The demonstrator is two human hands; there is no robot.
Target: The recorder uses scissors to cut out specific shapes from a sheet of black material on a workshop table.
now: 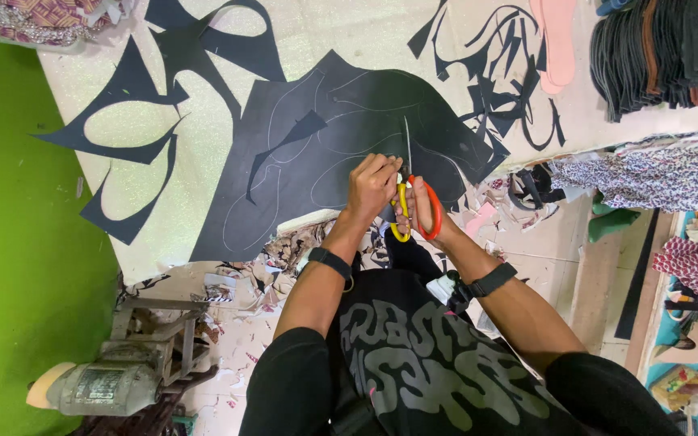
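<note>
A large black sheet (341, 121) marked with pale curved outlines lies on a glittery cream surface (317, 32). My right hand (423, 206) grips scissors (408, 173) that have one yellow and one orange handle loop, with the blades pointing away into the sheet. My left hand (372, 187) rests right beside the scissors and holds the near edge of the black sheet. Both wrists carry black bands.
Black offcuts (135, 105) with cut-out shapes lie to the left and at the back right. A stack of dark cut pieces (648, 52) and pink sole shapes (557, 40) sit at the top right. A green wall (10, 242) and a grey motor (107, 387) stand at the left. Scraps litter the floor.
</note>
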